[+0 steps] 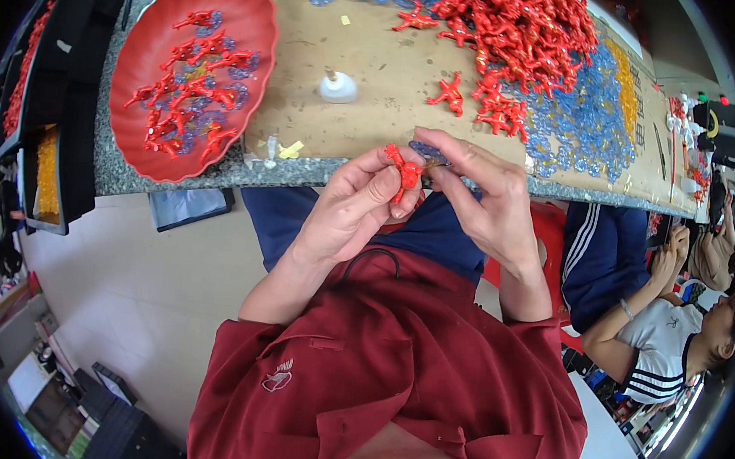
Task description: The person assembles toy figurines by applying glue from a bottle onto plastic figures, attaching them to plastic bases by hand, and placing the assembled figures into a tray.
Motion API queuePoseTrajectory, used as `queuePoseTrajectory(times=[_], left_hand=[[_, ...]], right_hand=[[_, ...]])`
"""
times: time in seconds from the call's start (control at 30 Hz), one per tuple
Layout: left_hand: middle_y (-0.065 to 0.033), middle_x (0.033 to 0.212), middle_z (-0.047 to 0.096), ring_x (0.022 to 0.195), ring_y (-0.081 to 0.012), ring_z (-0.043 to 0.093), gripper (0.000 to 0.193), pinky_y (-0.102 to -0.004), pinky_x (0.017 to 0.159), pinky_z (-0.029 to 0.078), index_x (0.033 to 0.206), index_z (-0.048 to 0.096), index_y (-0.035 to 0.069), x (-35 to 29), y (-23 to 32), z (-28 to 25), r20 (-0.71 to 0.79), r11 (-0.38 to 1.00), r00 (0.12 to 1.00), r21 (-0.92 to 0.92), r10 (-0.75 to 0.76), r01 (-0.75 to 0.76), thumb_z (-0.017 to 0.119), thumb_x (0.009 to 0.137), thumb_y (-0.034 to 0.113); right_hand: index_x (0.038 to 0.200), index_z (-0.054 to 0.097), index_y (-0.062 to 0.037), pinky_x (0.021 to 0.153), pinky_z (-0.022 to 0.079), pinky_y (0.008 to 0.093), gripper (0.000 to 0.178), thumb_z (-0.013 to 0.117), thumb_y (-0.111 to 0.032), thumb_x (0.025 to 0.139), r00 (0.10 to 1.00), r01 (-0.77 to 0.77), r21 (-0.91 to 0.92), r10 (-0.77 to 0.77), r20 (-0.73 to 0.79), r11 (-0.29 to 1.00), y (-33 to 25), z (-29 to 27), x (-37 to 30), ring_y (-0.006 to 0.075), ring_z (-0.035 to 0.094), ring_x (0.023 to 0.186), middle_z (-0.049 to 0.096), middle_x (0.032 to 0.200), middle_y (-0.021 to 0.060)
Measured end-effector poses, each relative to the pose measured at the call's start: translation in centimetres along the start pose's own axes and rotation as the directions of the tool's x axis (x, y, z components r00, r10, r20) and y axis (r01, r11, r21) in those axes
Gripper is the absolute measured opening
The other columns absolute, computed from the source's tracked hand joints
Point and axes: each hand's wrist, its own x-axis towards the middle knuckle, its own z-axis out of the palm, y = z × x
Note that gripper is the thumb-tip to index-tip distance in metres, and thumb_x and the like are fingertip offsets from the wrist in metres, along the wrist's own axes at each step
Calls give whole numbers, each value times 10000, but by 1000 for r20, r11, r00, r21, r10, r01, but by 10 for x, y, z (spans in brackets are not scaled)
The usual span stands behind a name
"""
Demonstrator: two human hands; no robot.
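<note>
My left hand (343, 211) pinches a small glossy red figurine (409, 175) between thumb and fingers, just beyond the table's near edge. Close against it, my right hand (495, 199) grips a translucent blue piece (429, 152) by thumb and index finger. The blue piece meets the figurine's right side; whether they are joined I cannot tell. A bit of amber shows between the two, partly hidden by my fingers. Ahead of my hands, a loose red figurine (449, 94) lies on the cardboard (303, 49), left of several others.
A scalloped red tray (264, 63) at left holds figurines with blue pieces. A squat white bottle (339, 88) stands mid-table. Heaped red figurines (522, 37), blue pieces (571, 128) and yellow pieces (624, 85) lie at right. Black bins (73, 94) flank the left; another person (664, 332) sits right.
</note>
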Motion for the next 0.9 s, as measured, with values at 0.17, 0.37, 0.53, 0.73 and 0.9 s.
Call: queuePoseTrajectory(times=[0.17,0.37,0.53,0.73,0.9], left_hand=[[-41,831,530,740,-101,479,217,-222,669,407,1072,530,17,3,-11,-4,16,992,999,121,-35,33,519,894,141],[-84,996,526,889,-135,536,145,-251,788,445,978,548,-6,4,-18,-7,88,843,967,477,237,-250,566,834,7],[-106,971,541,886,-160,540,152,-262,779,448,941,570,4,7,-18,-12,170,689,904,596,392,-412,594,794,-26],[-109,946,550,879,-169,544,149,-263,770,451,921,579,0,8,-18,-13,187,668,895,608,406,-430,606,779,-32],[-108,934,554,876,-171,545,141,-265,761,453,912,589,1,8,-17,-12,164,680,894,597,417,-426,611,775,-26]], right_hand=[[1140,555,1,804,484,278,329,573,10,811,961,-233,678,273,49,697,21,-4,-22,175,593,918,592,1067,127],[1001,619,7,851,463,341,280,659,30,725,913,-332,845,367,177,420,37,0,-34,245,564,998,577,1041,148],[865,620,12,777,463,352,151,670,15,722,951,-231,900,281,129,369,43,8,-41,229,586,847,603,908,130],[878,634,10,743,475,336,173,686,-18,716,928,-290,888,333,170,357,40,10,-40,231,590,833,626,868,136],[885,635,10,754,476,336,174,677,6,716,944,-245,892,304,130,379,41,12,-40,236,594,850,625,877,146]])
